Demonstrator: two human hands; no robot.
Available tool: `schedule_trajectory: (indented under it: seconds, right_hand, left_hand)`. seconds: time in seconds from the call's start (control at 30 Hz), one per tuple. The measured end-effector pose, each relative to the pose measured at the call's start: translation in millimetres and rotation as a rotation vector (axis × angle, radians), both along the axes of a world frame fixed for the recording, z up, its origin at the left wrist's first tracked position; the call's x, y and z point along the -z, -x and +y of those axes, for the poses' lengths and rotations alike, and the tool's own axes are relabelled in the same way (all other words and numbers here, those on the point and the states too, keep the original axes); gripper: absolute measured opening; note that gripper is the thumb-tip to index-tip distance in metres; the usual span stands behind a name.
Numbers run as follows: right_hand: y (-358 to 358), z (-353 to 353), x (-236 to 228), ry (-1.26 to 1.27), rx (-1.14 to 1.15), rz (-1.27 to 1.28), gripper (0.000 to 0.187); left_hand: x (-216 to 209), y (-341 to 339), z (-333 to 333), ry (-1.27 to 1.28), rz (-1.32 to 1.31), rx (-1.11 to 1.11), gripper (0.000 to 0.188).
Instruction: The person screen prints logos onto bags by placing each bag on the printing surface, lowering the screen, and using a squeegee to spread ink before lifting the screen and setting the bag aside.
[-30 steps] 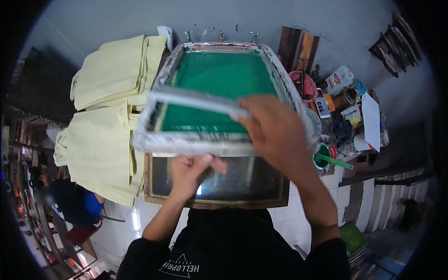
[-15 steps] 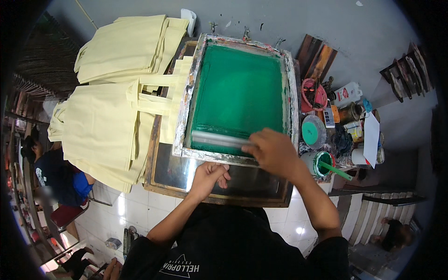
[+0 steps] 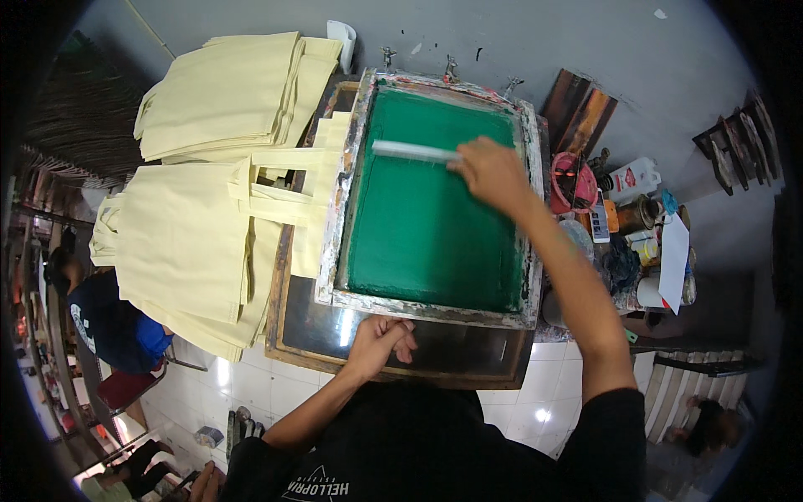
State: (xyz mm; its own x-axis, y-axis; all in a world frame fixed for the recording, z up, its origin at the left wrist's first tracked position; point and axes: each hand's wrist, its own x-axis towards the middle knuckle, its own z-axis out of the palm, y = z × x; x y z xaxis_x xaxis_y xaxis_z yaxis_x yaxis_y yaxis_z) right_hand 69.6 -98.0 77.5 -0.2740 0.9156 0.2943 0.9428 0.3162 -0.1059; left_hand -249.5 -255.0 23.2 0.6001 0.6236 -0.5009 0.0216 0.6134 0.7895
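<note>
Probably light, stiff and slippery with ink, the squeegee [image 3: 414, 151] is sensibly grasped at its right end by the right grip [image 3: 499, 176]; whether anything is held by the curled left grip [image 3: 381, 344] cannot be told.

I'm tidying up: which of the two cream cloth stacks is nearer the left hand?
The front stack, lower in the picture, is nearer the left hand; the back stack lies farther off, toward the grey wall.

A head-worn fisheye looks down on the green screen [image 3: 427, 234] nearby.
</note>
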Motion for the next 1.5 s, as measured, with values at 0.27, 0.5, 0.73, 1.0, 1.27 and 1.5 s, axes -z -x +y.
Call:
schedule_trajectory:
  seconds: [0.27,0.5,0.73,1.0,1.27,1.5]
  right_hand:
    - [-33.3,96.8,-50.0,0.35,0.17,0.1,0.045]
    - [-21.3,84.4,2.6,-0.068,0.342,-0.049,0.065]
    - [-1.5,55.9,-0.9,-0.04,0.311,-0.031,0.063]
    - [12.2,1.7,-2.1,-0.036,0.269,0.013,0.062]
    - [54.4,-90.5,1.9,0.002,0.233,0.069,0.052]
    - [93.0,-170.9,5.2,0.015,0.223,0.057,0.038]
  left_hand:
    - [-27.4,11.3,5.3,0.36,-0.226,-0.034,0.039]
    - [-84.8,-31.7,134.1,-0.471,-0.043,0.185,0.023]
    - [-85.3,-94.1,294.5,-1.58,0.561,0.06,0.027]
    - [-79.3,-78.1,256.5,-1.314,0.587,0.198,0.021]
    - [-80.8,-32.6,167.5,-1.301,0.563,0.245,0.015]
    - [-75.3,6.9,80.4,-1.375,0.517,0.179,0.014]
